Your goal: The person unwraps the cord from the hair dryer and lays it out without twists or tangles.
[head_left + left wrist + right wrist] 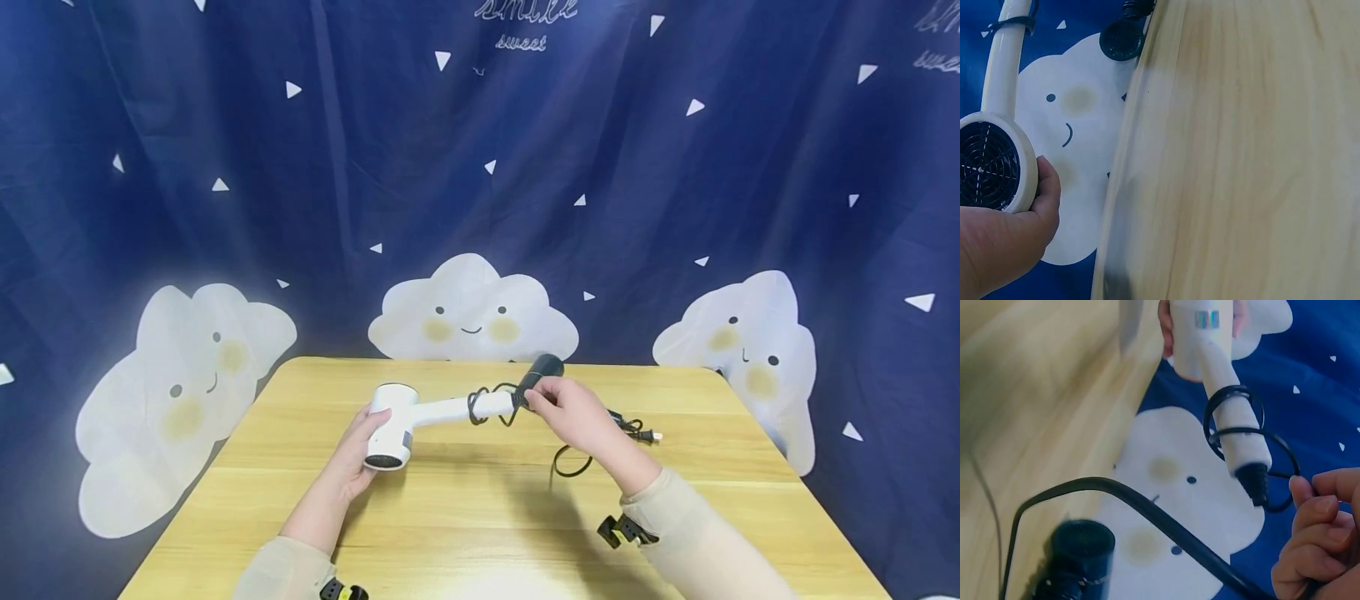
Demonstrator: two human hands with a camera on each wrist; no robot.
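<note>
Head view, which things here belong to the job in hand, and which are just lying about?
Job in hand:
white hair dryer, in the left hand
black cord, looped round its handle, in the right hand

Apparently lying about:
dark cylinder beyond the right hand
plug on the table (which cord it ends is unclear)

Smooth plastic hair dryer (442, 412) — glossy, rubbery cord (1172, 527), wood-grained tabletop (450, 517), creased cloth backdrop (480, 208)
</note>
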